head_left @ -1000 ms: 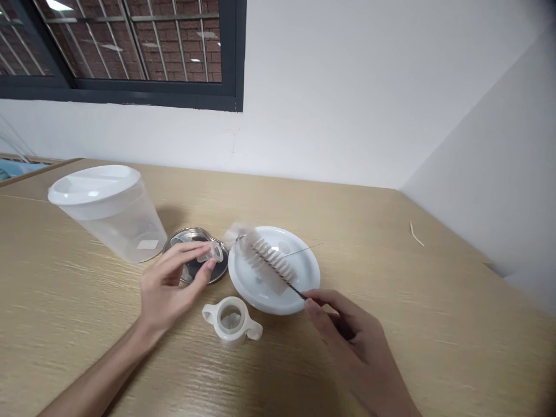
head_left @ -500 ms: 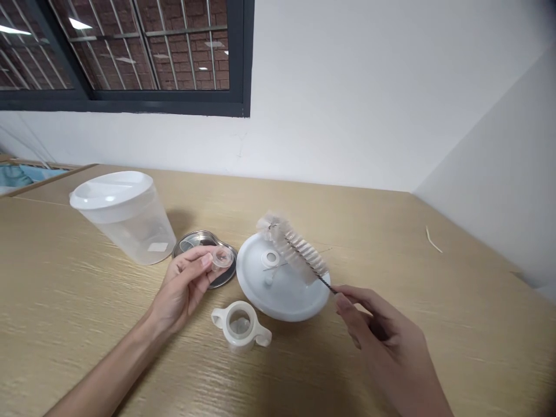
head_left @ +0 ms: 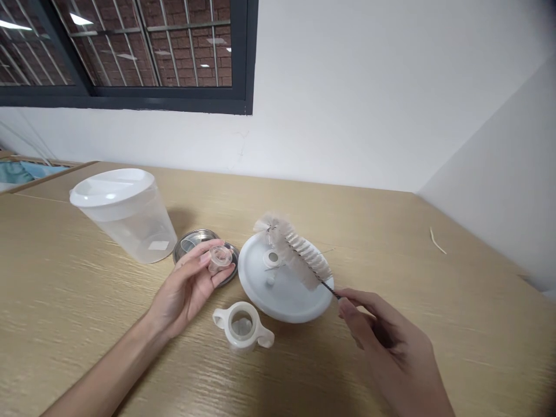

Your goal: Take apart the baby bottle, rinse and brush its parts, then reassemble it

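Between the thumb and fingers of my left hand (head_left: 185, 295) is a small clear plastic piece (head_left: 221, 259), round with a hollow rim. My right hand (head_left: 386, 336) is closed on the thin twisted wire handle of a bottle brush (head_left: 304, 255), whose pale bristles point up and left. Below the brush lies a white domed plastic lid (head_left: 278, 301) with a round hole. Nearer me stands a small two-handled cup (head_left: 242, 327), its opening facing up. Behind my left hand, partly covered by it, is a shiny metal dish (head_left: 182, 253).
A tall translucent pitcher (head_left: 130, 229) with a white lid stands at the left of the wooden table (head_left: 382, 231). Far right lies a thin pale strip (head_left: 436, 241). A dark-framed window (head_left: 243, 63) and white wall rise behind.
My left hand's fingers have spread and shifted around the clear piece, which is tilted slightly differently. The brush has moved slightly right and down. The view has shifted a little.
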Motion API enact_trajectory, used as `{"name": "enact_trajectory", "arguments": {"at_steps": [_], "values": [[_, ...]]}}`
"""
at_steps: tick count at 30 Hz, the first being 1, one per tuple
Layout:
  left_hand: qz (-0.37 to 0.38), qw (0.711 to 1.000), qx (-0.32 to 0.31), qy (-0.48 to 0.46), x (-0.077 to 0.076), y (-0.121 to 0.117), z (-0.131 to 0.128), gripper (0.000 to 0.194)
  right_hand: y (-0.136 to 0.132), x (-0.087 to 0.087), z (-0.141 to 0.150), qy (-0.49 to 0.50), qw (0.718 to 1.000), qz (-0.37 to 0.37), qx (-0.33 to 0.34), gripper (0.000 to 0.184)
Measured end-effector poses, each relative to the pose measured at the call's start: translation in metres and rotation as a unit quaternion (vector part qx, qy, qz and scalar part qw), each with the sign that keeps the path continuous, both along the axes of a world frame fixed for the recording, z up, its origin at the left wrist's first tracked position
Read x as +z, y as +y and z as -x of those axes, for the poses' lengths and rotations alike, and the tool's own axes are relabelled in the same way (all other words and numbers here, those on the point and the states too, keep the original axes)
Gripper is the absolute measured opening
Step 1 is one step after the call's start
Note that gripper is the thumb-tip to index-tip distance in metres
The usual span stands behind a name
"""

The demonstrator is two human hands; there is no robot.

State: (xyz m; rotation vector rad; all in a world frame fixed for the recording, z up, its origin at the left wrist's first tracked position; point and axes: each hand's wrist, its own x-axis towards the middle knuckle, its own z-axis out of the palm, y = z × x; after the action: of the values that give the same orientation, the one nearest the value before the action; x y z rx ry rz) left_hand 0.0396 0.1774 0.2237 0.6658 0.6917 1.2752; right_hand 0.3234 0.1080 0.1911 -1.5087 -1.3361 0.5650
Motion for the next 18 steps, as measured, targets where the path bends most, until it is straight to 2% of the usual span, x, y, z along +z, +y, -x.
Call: {"name": "enact_trajectory", "arguments": {"at_steps": [4, 8, 12, 18], "values": [[0.013, 0.999, -0.036, -0.009, -0.002, 0.000, -0.002, 0.021, -0.003, 0.006, 0.005, -0.035, 0.999, -0.038, -0.010, 0.024], [0.005, 0.998, -0.069, 0.001, -0.008, 0.001, -0.001, 0.020, -0.002, 0.011, 0.000, -0.110, 0.986, -0.111, 0.062, 0.014], [-0.008, 0.996, -0.089, 0.024, -0.012, 0.001, 0.000, 0.022, 0.002, 0.014, -0.003, -0.149, 0.970, -0.146, 0.122, 0.015], [-0.018, 0.994, -0.098, 0.046, -0.013, 0.001, 0.000, 0.019, 0.002, 0.013, -0.003, -0.166, 0.963, -0.165, 0.130, 0.018]]}}
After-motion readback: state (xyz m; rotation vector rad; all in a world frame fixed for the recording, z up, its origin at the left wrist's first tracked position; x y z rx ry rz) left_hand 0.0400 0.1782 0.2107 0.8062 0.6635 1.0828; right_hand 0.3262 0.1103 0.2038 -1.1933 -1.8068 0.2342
